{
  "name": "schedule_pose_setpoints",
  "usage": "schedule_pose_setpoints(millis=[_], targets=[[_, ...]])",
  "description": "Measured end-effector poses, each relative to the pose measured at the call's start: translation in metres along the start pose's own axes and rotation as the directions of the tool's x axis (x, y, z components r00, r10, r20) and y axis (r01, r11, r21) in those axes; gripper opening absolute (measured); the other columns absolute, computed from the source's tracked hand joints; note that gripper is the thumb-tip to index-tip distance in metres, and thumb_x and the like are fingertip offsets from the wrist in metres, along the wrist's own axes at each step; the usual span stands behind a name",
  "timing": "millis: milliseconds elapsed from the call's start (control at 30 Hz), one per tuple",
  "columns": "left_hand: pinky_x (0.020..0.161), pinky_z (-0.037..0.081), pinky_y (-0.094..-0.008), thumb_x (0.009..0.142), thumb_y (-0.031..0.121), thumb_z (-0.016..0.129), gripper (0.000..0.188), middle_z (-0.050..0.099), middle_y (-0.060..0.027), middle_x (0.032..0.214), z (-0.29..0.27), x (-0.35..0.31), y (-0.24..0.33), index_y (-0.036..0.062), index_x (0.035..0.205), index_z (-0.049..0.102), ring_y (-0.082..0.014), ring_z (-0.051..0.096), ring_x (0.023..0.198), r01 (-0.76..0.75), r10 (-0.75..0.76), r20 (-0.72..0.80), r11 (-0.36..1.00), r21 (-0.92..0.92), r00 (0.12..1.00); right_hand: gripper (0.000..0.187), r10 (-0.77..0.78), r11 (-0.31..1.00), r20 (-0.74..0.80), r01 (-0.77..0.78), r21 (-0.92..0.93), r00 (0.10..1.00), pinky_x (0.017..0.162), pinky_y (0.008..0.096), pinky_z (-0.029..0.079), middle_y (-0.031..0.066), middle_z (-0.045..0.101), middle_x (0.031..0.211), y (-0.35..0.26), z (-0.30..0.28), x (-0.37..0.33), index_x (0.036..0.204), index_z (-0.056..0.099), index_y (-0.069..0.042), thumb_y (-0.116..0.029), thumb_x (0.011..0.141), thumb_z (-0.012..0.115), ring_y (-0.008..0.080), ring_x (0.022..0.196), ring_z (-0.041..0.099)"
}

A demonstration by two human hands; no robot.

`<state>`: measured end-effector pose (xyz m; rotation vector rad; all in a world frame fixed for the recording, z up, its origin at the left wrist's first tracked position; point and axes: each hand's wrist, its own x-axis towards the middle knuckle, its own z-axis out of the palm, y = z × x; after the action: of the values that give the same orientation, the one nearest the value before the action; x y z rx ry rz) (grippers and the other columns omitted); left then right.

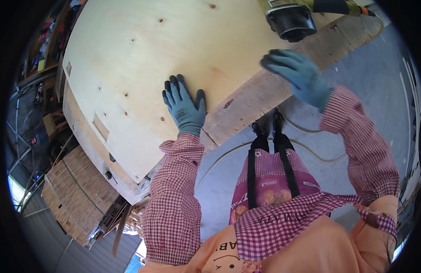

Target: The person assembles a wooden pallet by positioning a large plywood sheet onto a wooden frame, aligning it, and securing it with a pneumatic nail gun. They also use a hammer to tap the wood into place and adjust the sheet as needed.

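A pale plywood sheet (142, 82) with brown knots and a few patched spots lies before me. My left hand (185, 107), in a blue-grey glove with black fingertips, rests on it near the front edge with fingers stretched out, holding nothing. My right hand (299, 75), gloved the same way, is over the sheet's near right edge. Its fingers are stretched out, slightly blurred, with nothing seen in them. Just beyond it stands a power tool (290, 22) with a black rounded body and yellow-green parts, partly cut off by the frame's top.
A rough wooden board (260, 93) borders the sheet's near side. A hose or cable (317, 154) curls over the grey floor (374, 86) by my feet. Stacked wooden strips (78, 191) stand at the lower left. Shelves with assorted items (44, 50) line the far left.
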<state>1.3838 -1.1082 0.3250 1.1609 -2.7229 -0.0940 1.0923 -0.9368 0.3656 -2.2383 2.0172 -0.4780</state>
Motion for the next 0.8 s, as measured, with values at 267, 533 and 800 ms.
schedule_pose_setpoints(millis=[267, 533, 800], targets=[[0.110, 0.011, -0.0511, 0.084, 0.038, 0.053, 0.071, 0.025, -0.0217, 0.145, -0.008, 0.007, 0.008, -0.0013, 0.138, 0.028, -0.0383, 0.018, 0.135, 0.016, -0.015, 0.032, 1.000, -0.027, 0.999, 0.072, 0.323, 0.709, -0.243, -0.404, -0.578, 0.915, 0.097, 0.0463, 0.033, 0.0156, 0.047, 0.123, 0.097, -0.086, 0.009, 0.133, 0.038, -0.011, -0.020, 0.067, 0.065, 0.0331, 0.113, 0.043], [0.110, 0.011, -0.0504, 0.084, 0.041, 0.052, 0.072, 0.027, -0.0205, 0.144, -0.016, 0.006, 0.010, 0.0023, 0.140, 0.028, -0.0371, 0.020, 0.135, 0.055, -0.054, 0.027, 0.996, -0.073, 0.998, 0.067, 0.557, 0.753, 0.227, -0.370, -0.544, 0.799, 0.087, 0.0406, 0.042, 0.0175, 0.054, 0.115, 0.134, -0.099, 0.084, 0.134, 0.038, -0.014, -0.021, 0.073, 0.065, 0.0306, 0.103, 0.053], [0.110, 0.013, -0.0492, 0.085, 0.040, 0.052, 0.069, 0.030, -0.0188, 0.143, -0.019, 0.006, 0.005, 0.0043, 0.140, 0.029, -0.0357, 0.023, 0.134, 0.083, -0.085, -0.017, 0.992, -0.090, 0.996, 0.050, 0.522, 0.830, 0.208, -0.549, 0.098, 0.827, 0.084, 0.0354, 0.047, 0.0154, 0.064, 0.101, 0.051, -0.148, 0.063, 0.114, 0.057, -0.004, -0.013, 0.066, 0.066, 0.0293, 0.094, 0.061]])
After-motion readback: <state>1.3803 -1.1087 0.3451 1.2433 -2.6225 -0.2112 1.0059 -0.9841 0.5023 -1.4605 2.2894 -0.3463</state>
